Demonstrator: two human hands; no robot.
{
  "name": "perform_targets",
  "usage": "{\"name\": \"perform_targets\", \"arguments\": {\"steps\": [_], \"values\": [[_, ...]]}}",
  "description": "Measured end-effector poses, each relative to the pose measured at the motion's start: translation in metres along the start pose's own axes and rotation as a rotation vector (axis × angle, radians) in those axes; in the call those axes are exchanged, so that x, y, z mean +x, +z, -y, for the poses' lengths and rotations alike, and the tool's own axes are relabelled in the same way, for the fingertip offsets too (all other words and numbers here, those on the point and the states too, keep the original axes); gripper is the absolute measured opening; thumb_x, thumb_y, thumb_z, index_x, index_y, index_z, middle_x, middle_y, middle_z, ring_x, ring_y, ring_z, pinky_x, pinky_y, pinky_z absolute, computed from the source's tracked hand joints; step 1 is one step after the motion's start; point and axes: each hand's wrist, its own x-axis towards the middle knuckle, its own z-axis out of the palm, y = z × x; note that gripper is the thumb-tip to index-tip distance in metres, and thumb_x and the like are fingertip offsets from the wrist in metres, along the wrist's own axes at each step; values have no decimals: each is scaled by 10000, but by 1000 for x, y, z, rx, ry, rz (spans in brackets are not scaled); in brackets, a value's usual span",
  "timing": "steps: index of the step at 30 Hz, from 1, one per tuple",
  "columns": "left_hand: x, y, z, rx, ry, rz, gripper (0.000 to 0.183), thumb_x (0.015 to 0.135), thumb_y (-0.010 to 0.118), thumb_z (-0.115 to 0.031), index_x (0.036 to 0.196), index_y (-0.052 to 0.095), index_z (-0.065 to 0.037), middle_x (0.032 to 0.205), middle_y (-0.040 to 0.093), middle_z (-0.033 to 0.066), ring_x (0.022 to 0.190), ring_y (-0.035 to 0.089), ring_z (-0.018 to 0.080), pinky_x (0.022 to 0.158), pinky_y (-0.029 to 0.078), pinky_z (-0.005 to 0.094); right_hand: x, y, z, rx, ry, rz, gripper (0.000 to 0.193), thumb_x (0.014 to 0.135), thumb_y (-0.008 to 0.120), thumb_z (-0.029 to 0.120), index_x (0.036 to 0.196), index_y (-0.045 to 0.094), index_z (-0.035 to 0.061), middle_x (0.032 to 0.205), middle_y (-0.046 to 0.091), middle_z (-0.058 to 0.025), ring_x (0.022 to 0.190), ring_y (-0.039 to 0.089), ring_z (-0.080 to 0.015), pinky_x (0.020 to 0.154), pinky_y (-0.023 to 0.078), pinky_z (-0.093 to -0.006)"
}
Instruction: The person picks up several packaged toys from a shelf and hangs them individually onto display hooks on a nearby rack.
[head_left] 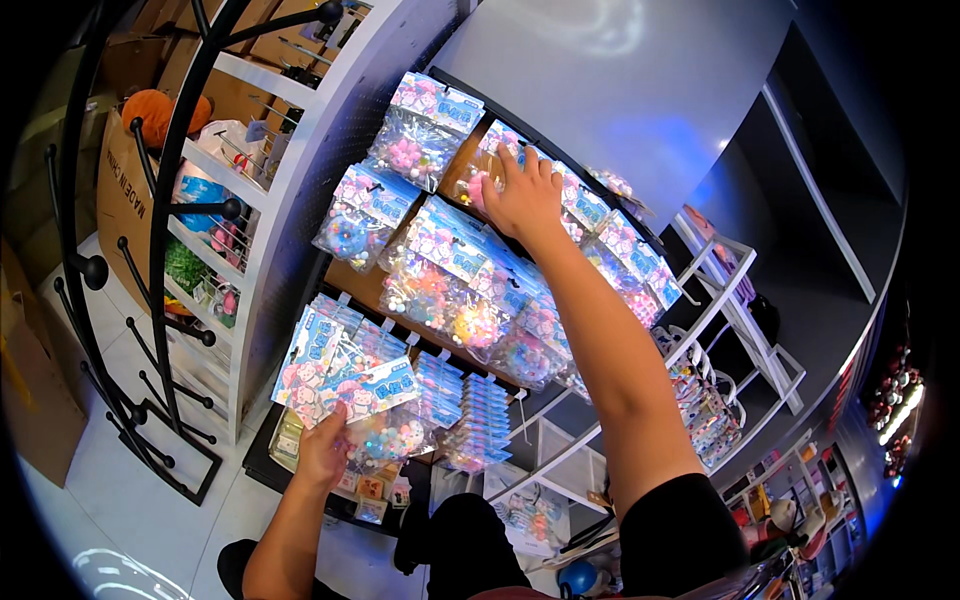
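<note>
My left hand [322,452] is closed on a bead packet [385,440], a clear bag of coloured beads under a blue-and-pink cartoon header card. It is held low, in front of the bottom row of hanging packets. My right hand [525,195] reaches up to the top row, thumb and fingers apart, over a bead packet [473,186] with pink pieces that it partly hides. Whether the fingertips touch that packet's card is hard to tell. Similar bead packets [428,140] hang at its left, and more packets [625,255] at its right.
A middle row of packets [450,280] hangs below my right hand. Narrow packets [475,420] hang stacked on hooks lower down. A black rack with knobbed prongs [165,200] and a white shelf unit [290,190] stand at left. White wire frames [715,300] jut out at right.
</note>
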Motion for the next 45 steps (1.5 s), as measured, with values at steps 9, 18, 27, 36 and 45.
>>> {"name": "perform_targets", "arguments": {"steps": [9,18,27,36,45], "values": [[13,1,-3,-72,71,11,330,1019,696,-336,1191,706,-55,1086,752,36,854,665,118,660,434,287,40,37,15,23,222,350,702,992,426,476,1587,447,105,1634,335,-338,1464,446,-437,1216,239,-557],[13,7,-21,-106,11,44,491,1059,622,-310,1435,537,-6,1297,690,120,1148,684,222,938,547,368,-120,-109,120,965,78,805,533,1009,676,377,1401,525,50,933,708,-144,858,708,-200,701,525,-364],[11,29,-3,-268,-57,141,589,1125,443,-436,1496,455,21,1427,607,167,1283,624,299,1095,495,459,-233,-100,129,1650,492,718,725,973,689,-38,1550,270,89,1152,697,-132,977,679,-129,794,569,-295],[13,15,-6,-132,-4,-59,437,1087,532,-477,1201,643,-70,917,721,34,738,676,148,637,477,292,-155,-93,53,1598,537,185,594,983,640,-52,1429,280,104,1035,624,-148,753,660,-169,643,570,-307],[34,-19,21,-125,-15,15,462,1100,507,-437,1401,580,-95,1216,703,40,991,681,153,744,517,318,-4,-57,-16,1399,564,-32,442,1001,648,27,1365,396,27,898,627,-108,669,619,-156,571,530,-295]]}}
